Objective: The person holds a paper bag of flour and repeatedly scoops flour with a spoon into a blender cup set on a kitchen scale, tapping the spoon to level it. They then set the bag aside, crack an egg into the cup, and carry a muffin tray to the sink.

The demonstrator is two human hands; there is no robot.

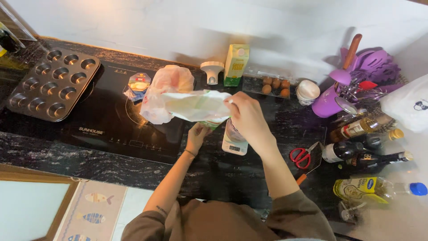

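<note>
The right hand [246,117] is pinching the top edge of a white-and-green paper bag [196,106], its grip closed on the fold, and is tilting the bag over a small white digital kitchen scale [234,143] on the dark speckled stone bench [214,172]. The left hand [196,136] is cupping the bag from beneath, fingers curled against it. If the bag is tipping too steeply, its contents could be overshooting the scale and spilling onto the bench beside the red-handled scissors [301,157].
</note>
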